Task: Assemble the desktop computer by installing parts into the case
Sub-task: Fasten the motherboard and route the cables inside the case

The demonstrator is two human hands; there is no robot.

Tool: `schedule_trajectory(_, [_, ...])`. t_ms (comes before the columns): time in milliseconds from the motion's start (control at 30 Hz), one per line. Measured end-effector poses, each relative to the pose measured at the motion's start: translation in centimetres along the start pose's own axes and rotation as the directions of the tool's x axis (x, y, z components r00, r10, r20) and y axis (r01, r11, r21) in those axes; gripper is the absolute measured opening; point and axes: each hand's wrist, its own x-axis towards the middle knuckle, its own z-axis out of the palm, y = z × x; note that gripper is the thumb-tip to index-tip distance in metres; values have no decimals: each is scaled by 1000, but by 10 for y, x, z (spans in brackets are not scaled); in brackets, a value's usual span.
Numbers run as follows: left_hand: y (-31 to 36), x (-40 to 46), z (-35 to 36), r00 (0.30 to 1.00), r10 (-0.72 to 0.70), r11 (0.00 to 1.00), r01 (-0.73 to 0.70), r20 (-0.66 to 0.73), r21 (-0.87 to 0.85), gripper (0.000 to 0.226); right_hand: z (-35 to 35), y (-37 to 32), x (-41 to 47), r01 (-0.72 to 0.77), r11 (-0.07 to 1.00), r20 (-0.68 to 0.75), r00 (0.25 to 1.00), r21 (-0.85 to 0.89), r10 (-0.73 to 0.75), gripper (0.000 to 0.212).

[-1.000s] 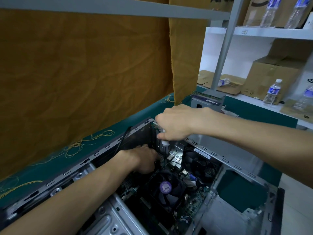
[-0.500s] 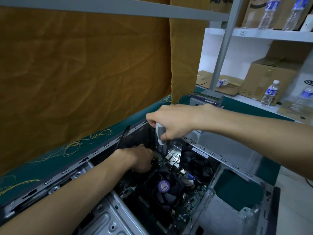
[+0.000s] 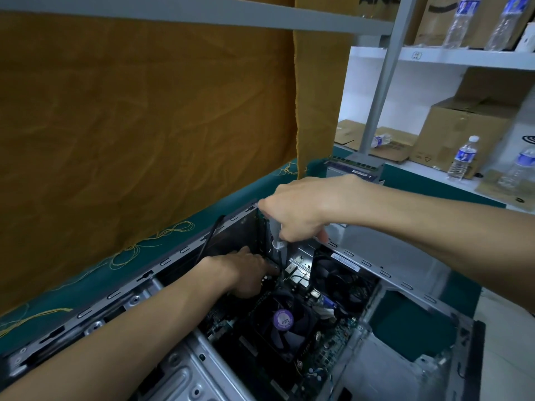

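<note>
1. Computer case [image 3: 385, 273] lies on its side, open face up, filling the frame from 6 to 3 o'clock; CPU fan [image 3: 285, 322] with purple label sits inside at centre-bottom.
2. Left hand [image 3: 246, 273] reaches down into the case interior; fingertips hidden, so its grip cannot be told.
3. Right hand [image 3: 301, 209], just above, is clenched around a grey screwdriver [image 3: 278, 238] held upright, tip down into the case.
4. Case rests on a green mat [image 3: 86, 282].
5. Mustard cloth [image 3: 144, 117] hangs behind, 9 to 12 o'clock.
6. At 2 o'clock: white shelving [image 3: 463, 59], cardboard box [image 3: 463, 131], water bottle [image 3: 463, 157].
</note>
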Motion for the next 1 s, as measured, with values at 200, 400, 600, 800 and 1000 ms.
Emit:
schedule_trajectory(200, [3,-1,-1,999,-14,999,12,30,47,75,5,5,-2,-7,996,-67,998,-87,1,29])
schedule_trajectory(400, [4,-2,-1,1000,-15,999,14,16,34,74,13,6,-3,112,994,-143,983,-21,-114,25])
schedule_trajectory(600, [2,-2,2,1000,-17,1000,17,-1,8,74,13,4,-5,30,1000,-204,978,-4,-30,32])
schedule_trajectory(800, [1,-4,0,999,4,1000,-4,-33,-16,70,9,5,-4,82,994,-140,988,69,-72,21])
schedule_trajectory(1000, [-1,-4,-2,999,1,997,-4,-42,-71,73,10,6,-1,107,991,-150,984,78,-94,27])
